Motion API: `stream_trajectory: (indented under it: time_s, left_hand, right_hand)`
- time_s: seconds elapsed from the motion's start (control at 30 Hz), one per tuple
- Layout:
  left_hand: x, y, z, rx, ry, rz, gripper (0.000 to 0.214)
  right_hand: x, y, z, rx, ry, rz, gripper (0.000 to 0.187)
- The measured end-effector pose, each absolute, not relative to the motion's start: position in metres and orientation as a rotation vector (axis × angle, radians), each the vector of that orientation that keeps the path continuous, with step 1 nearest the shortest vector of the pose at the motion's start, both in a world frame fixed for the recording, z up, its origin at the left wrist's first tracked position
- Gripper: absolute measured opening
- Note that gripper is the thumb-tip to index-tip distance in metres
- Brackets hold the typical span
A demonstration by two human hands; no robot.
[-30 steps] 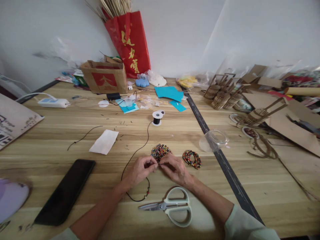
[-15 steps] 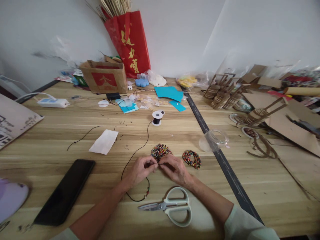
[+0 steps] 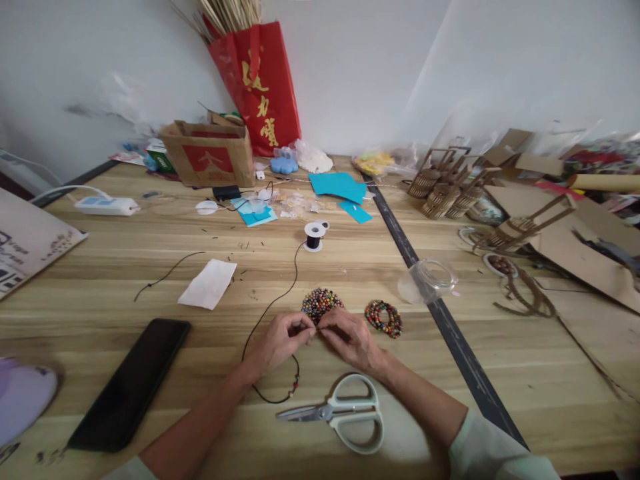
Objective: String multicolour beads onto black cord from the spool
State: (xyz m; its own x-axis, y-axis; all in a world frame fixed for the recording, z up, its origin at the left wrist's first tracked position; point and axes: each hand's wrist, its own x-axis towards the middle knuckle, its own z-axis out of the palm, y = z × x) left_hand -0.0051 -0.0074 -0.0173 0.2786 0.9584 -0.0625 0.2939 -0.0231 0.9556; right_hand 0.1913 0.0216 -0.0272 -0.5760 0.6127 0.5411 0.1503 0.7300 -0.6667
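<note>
Bead pile (image 3: 320, 303) partly hidden by right hand (image 3: 351, 339); lilac object (image 3: 25, 400) cut off left

A red bag (image 3: 277, 80) stands just beside a brown paper bag (image 3: 209, 160), a black phone (image 3: 130, 387) lying nearer.

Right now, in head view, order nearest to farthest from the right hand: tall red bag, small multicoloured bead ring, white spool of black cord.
1. Bead ring: right of the right hand.
2. White spool: ahead, left.
3. Red bag: far back, left.
</note>
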Motion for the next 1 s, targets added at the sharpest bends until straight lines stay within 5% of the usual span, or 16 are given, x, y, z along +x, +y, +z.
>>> stream_trajectory:
  time_s: [1.0]
  left_hand:
    - [-0.0046,-0.0072,-0.0174,1.514,1.214,0.828,0.016]
  right_hand:
    - [0.1920,0.0213,-0.0255,-0.610,-2.126,0.718,0.012]
